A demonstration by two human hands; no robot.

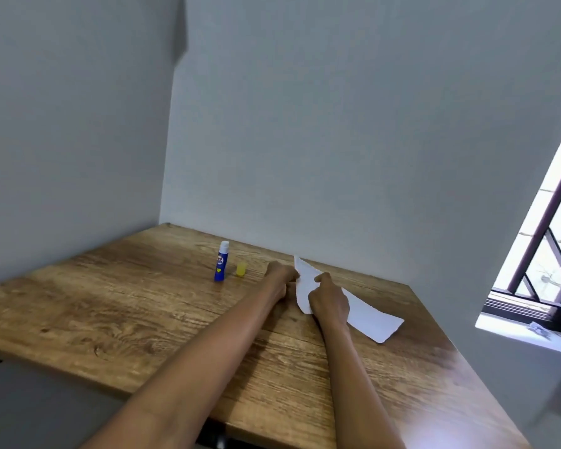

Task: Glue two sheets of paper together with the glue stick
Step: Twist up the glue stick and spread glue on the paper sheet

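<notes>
A blue glue stick [221, 262] stands upright and uncapped on the wooden table [127, 306], its white glue tip showing. Its yellow cap [241, 269] sits just to the right of it. White paper [366, 314] lies near the table's far right side, its far end lifted off the wood. My left hand [280, 276] pinches the paper's raised left edge. My right hand [329, 298] grips the paper from the near side and covers its middle. I cannot tell whether this is one sheet or two.
Grey walls meet in a corner close behind the table. A barred window [548, 254] with a white sill is at the right. The table's front edge runs across the lower left.
</notes>
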